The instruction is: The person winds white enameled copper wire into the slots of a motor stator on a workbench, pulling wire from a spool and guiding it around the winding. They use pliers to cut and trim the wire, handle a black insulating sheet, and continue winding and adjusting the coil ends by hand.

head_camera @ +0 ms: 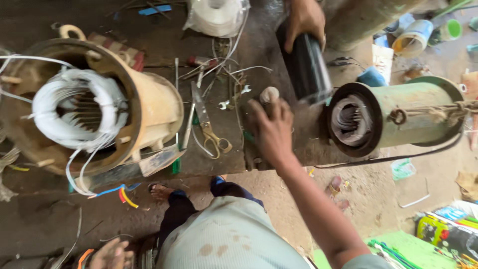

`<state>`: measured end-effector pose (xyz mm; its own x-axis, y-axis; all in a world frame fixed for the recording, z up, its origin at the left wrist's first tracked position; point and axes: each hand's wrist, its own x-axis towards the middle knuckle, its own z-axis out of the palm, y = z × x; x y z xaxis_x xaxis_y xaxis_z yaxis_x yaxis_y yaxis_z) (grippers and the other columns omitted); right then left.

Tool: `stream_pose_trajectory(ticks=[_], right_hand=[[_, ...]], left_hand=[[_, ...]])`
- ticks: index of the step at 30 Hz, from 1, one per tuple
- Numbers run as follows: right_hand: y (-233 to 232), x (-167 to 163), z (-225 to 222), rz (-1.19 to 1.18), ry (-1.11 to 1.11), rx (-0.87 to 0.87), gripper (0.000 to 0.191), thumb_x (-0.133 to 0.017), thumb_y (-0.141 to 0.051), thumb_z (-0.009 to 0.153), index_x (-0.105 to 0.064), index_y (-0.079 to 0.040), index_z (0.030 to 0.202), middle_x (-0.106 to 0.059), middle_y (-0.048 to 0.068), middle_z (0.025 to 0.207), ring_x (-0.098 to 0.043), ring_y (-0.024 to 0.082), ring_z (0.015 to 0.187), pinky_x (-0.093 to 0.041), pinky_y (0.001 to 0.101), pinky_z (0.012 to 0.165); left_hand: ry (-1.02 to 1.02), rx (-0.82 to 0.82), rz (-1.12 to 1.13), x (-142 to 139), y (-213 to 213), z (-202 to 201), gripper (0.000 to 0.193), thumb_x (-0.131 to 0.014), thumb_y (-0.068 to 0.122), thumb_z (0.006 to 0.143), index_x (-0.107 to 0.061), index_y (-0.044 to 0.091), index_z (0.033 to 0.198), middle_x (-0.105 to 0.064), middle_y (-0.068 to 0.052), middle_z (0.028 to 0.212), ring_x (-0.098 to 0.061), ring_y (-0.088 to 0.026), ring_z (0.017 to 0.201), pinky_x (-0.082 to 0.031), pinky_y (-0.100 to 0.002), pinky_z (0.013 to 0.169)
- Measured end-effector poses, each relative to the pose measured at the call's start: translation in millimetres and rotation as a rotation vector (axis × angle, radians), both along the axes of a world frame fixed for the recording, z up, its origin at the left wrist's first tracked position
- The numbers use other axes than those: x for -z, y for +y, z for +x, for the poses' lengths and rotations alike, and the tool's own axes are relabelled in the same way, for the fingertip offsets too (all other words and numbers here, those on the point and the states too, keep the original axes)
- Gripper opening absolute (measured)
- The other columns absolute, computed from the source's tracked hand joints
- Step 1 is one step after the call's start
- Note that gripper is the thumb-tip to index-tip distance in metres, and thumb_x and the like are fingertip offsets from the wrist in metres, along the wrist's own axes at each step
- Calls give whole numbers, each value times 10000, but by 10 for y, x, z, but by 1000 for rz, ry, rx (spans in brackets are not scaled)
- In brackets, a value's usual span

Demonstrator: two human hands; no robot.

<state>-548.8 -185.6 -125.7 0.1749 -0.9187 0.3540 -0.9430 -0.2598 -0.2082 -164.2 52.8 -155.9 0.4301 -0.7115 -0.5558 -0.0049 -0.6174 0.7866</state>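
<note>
My right hand (271,130) reaches over the dark workbench (279,149), fingers curled on a pale round knob (270,93). My left hand (112,254) hangs low at the bottom left, blurred, fingers apart and empty. Just right of my right hand lies a green motor housing (418,117) with its grey winding (352,119) facing me. Another person's hand (304,20) comes in from the top and grips a black cylinder (307,67) standing between the knob and the green housing.
A big yellow motor housing (154,107) with white windings (74,107) and loose leads fills the left of the bench. Scissors (211,130), small spanners (234,97) and a bagged white wire coil (216,15) lie mid-bench. Rope (440,110) binds the green housing. Cups and clutter sit on the ground at right.
</note>
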Motion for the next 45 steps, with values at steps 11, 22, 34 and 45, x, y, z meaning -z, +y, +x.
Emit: stream_pose_trajectory(ticks=[11,22,34,45], right_hand=[[970,68,84,260,-411,-123,512,-715,-5,739,-685,-132,1234,-601,135,1372,-540,378,1307,-442,462,1096],[1387,-74,777,131,-328,81,226,-724,-77,1080,-673,-49,1299,-616,165,1384,-644,286,1163,-557,371,976],[2063,-206,3219,117,-197,53,214,-772,-131,1018,-727,-109,1225,-688,79,1103,-669,241,1047,-552,343,841],[2391,43,4404,183,-154,285,191,-754,-310,995,-754,-211,1158,-704,35,1106,-713,144,842,-580,326,791]], left_hand=[[17,-209,-231,-289,-129,165,424,-631,177,1018,-536,28,1403,-671,-145,1245,-690,-204,946,-564,-326,791],[0,-372,-285,-490,4,1459,358,-655,207,1018,-556,108,1348,-688,-45,1189,-653,-107,903,-517,-252,776],[-209,-274,-376,-449,276,3523,304,-681,198,983,-617,84,1257,-679,-27,1036,-647,-125,879,-553,-281,758],[-846,40,-630,-875,-734,4985,272,-676,153,982,-637,58,1233,-643,-161,1160,-591,-338,1095,-465,-452,988]])
